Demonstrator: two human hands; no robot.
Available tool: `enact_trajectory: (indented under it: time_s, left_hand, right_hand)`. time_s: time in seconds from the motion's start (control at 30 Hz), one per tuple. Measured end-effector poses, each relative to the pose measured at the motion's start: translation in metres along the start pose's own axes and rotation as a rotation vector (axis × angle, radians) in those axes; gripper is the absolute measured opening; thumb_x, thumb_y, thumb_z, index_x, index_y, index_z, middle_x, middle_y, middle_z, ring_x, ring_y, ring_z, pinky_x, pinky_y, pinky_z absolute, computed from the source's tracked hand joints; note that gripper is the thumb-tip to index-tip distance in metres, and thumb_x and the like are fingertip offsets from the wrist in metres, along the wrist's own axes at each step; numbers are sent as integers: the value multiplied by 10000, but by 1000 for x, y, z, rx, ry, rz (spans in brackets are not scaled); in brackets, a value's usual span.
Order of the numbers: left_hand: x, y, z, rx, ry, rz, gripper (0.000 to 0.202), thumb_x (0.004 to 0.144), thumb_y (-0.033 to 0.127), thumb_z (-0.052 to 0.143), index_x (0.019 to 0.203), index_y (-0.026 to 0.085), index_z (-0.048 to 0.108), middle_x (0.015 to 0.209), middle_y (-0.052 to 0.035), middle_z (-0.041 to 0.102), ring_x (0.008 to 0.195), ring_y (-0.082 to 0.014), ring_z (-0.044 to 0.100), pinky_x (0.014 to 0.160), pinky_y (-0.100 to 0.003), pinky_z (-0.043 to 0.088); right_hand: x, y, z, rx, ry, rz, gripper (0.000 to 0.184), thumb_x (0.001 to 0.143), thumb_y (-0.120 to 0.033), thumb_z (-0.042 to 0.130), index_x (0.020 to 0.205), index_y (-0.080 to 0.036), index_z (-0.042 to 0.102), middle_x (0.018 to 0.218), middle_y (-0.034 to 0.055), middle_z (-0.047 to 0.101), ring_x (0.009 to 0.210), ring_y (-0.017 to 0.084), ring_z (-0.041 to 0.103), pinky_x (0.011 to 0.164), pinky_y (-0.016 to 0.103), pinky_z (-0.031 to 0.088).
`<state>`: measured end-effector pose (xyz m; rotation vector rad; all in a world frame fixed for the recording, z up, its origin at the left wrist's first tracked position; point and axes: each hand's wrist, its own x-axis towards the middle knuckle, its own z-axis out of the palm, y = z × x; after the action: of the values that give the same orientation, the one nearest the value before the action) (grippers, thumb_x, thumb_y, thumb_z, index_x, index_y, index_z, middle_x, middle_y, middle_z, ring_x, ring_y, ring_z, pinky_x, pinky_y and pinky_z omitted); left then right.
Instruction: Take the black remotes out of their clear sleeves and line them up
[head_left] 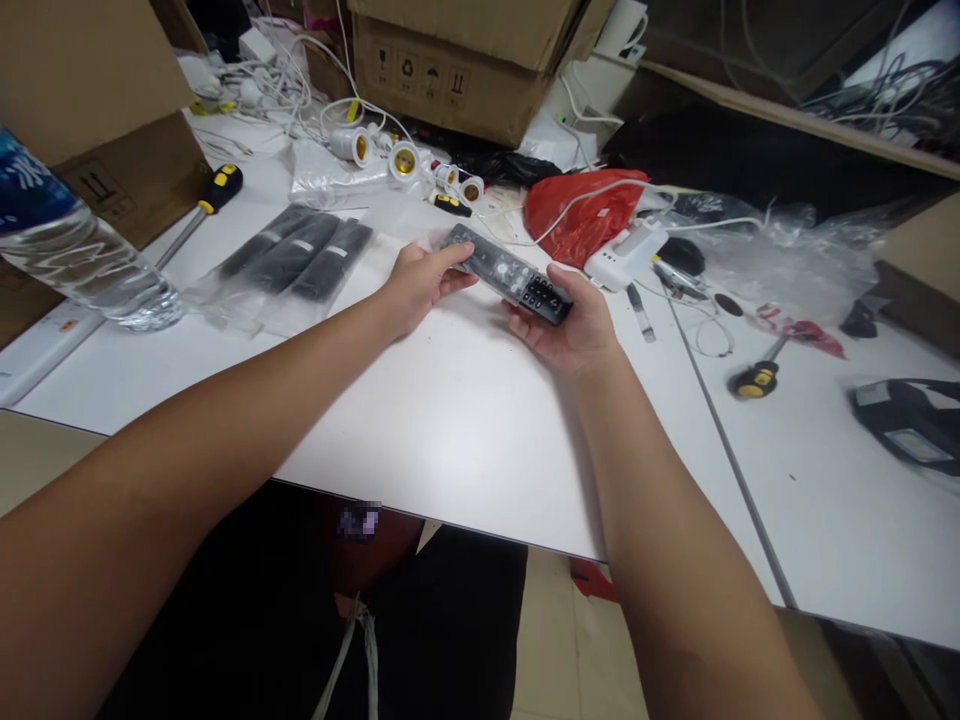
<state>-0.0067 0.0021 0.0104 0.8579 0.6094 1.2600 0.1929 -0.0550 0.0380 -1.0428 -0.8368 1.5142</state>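
Both hands hold a black remote control (499, 268) a little above the white table. Clear plastic wrap covers its left and middle part, while the right end with its buttons shows bare. My left hand (424, 283) is closed on the wrapped end, thumb on top. Around the bare end, my right hand (574, 325) is closed with the thumb along the far edge. To the left of my left hand lie several black remote controls in clear bags (296, 255), side by side on the table.
A water bottle (90, 250) leans in at the left near a yellow-black screwdriver (221, 187). Lamp sockets (405, 160), a red plastic bag (574, 215) and a white power strip (628, 255) lie behind. Another screwdriver (756, 380) is at the right. A cardboard box (450, 75) stands at the back.
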Motion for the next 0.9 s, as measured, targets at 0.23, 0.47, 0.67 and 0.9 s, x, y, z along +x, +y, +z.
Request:
enact_trajectory:
  time_s: [0.23,0.47,0.67,0.9]
  left_hand:
    - [-2,3,2,19,17,-21,206,796,256,813,904,164,665,916,-69,760,921,-200,736,924,-366,610]
    - [-1,2,0,36,-7,-41,225,801,291,805,933,181,659,946,-69,759,943,-207,728,910,-341,608]
    - [-3,1,2,20,-6,-59,248,794,305,816,929,170,658,981,-77,740,983,-225,724,967,-405,590]
    - [2,0,2,-26,-16,-93,278,864,399,752,978,179,625,978,-78,705,1090,-276,692,990,-460,583]
  right_hand:
    - [3,5,5,43,16,-86,220,717,-235,753,871,-221,597,864,11,666,776,154,656,674,288,623]
    - [10,7,1,19,65,-95,299,776,-374,791,979,-245,613,785,-9,622,657,140,623,536,274,572]
    - [15,8,-5,-2,60,-102,341,768,-375,801,1017,-265,595,754,-23,615,667,151,637,562,289,585]
    - [32,20,-17,-11,107,-83,417,807,-558,770,1020,-262,569,710,-12,582,567,138,566,424,251,500]
